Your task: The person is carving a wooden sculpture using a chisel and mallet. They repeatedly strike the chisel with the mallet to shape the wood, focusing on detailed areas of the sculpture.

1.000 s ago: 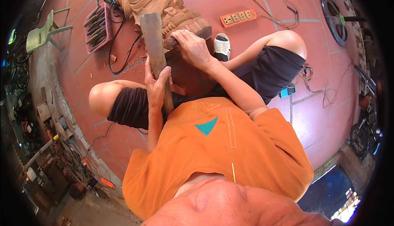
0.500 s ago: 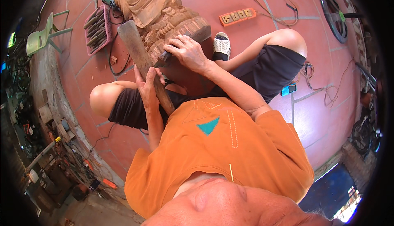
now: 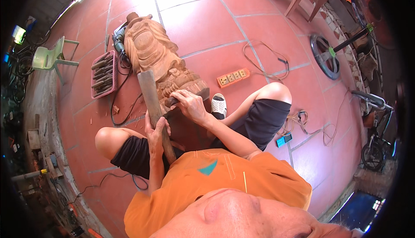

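in the head view, with the middle as the clock's centre, the left hand [image 3: 156, 133] sits toward eight, wrapped around a long paddle-shaped bar [image 3: 150, 92]. this slants up toward ten, its broad end uppermost and its narrow end near the orange shirt [image 3: 220, 169]. the right hand [image 3: 191, 106], toward nine, has its fingers closed over a short dark piece [image 3: 171, 102]; most of it is hidden, so i cannot tell what it is.

a carved wooden statue [image 3: 151, 50] lies on the red tile floor [image 3: 259, 35] toward ten and eleven, base end nearest the hands; the bar's broad end overlaps its near side in the view, and contact is unclear. at ten stands a pink basket [image 3: 116, 74] of wood-handled tools [image 3: 103, 74].

as i judge it, a steady left grip, low on the bar, should keep the broad end from swaying into the carving. the right fingertips are best kept curled clear of the bar's edge, and the black cord [image 3: 113, 116] away from the left knee.
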The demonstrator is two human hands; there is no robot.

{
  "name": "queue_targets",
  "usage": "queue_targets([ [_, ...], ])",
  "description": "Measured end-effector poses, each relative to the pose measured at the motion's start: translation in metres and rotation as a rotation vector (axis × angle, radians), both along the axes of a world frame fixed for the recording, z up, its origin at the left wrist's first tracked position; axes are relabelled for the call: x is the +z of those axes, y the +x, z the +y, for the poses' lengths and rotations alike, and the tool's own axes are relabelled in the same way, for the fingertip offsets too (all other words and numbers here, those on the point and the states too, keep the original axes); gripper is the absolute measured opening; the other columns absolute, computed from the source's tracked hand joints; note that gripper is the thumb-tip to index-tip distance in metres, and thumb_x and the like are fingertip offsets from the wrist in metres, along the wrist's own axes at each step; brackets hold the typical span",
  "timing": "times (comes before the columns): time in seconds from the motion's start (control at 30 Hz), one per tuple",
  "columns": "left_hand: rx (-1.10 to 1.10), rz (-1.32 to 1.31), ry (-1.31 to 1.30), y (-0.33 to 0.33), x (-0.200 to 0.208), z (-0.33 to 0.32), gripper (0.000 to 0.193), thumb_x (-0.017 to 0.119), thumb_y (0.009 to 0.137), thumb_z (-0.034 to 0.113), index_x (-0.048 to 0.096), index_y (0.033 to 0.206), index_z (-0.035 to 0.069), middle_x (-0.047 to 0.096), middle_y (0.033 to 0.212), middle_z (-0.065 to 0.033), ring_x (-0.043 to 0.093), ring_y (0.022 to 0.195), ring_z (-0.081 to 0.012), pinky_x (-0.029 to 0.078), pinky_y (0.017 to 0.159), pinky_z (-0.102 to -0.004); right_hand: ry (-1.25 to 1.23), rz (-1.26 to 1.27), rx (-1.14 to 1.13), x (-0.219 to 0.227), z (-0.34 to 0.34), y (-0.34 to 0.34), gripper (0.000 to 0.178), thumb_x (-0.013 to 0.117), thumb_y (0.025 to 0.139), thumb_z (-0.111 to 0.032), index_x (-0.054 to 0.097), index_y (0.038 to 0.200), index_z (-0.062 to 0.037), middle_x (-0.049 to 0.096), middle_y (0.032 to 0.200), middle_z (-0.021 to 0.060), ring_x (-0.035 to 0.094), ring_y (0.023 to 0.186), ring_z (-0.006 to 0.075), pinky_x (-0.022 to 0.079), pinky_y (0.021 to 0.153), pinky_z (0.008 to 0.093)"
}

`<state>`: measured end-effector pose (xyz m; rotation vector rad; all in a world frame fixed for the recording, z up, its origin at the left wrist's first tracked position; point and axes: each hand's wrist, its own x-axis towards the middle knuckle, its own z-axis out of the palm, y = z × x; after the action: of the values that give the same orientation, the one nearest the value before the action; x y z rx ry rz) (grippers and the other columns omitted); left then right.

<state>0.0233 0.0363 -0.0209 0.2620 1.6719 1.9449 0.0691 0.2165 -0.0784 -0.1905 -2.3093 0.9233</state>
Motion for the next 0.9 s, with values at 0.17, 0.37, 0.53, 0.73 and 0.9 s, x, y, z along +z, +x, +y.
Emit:
queue_targets([
  [0.17,-0.042,0.024,0.012,0.0,-0.002,0.001,0.063,0.065,0.098,0.015,0.035,0.152,0.006,0.06,0.079,-0.0032,0.056,0.059,-0.01,0.047,0.054,-0.0236,-0.033,-0.021,-0.019,0.012,0.001,0.002,0.035,0.074,0.083,-0.014,0.066,0.117,-0.0077,0.069,0.107,0.0118,0.069,0.096,0.0329,0.058,0.075,0.0415],
  [0.37,-0.052,-0.011,-0.01,0.002,-0.011,-0.006,0.062,0.068,0.096,0.016,0.039,0.149,0.008,0.059,0.077,-0.0025,0.057,0.056,-0.0108,0.048,0.05,-0.0242,-0.043,-0.009,-0.027,0.014,0.002,0.001,0.037,0.075,0.084,-0.013,0.064,0.119,-0.0082,0.07,0.107,0.0119,0.07,0.094,0.0331,0.058,0.073,0.0409],
  [0.53,-0.054,-0.015,-0.056,0.002,-0.013,-0.006,0.068,0.07,0.094,0.016,0.035,0.152,0.008,0.06,0.079,-0.0028,0.057,0.056,-0.0106,0.048,0.05,-0.0243,-0.029,0.021,-0.035,0.01,0.007,0.0,0.036,0.074,0.086,-0.012,0.062,0.12,-0.0083,0.07,0.109,0.0133,0.07,0.093,0.0344,0.058,0.072,0.0416],
  [0.73,-0.085,-0.002,-0.096,0.002,-0.02,-0.004,0.071,0.07,0.094,0.016,0.034,0.155,0.007,0.06,0.081,-0.0028,0.058,0.058,-0.01,0.048,0.05,-0.0242,-0.049,0.023,-0.04,0.007,0.009,-0.001,0.039,0.074,0.086,-0.011,0.062,0.122,-0.0083,0.07,0.11,0.0137,0.07,0.094,0.0349,0.057,0.073,0.0419],
  [0.9,-0.104,0.028,-0.105,0.003,-0.019,-0.001,0.071,0.071,0.094,0.018,0.035,0.154,0.007,0.06,0.081,-0.0024,0.058,0.059,-0.0096,0.049,0.051,-0.0237,-0.062,0.032,-0.032,0.009,0.011,0.001,0.041,0.075,0.085,-0.011,0.061,0.123,-0.007,0.069,0.11,0.0141,0.069,0.094,0.0359,0.057,0.075,0.042],
])
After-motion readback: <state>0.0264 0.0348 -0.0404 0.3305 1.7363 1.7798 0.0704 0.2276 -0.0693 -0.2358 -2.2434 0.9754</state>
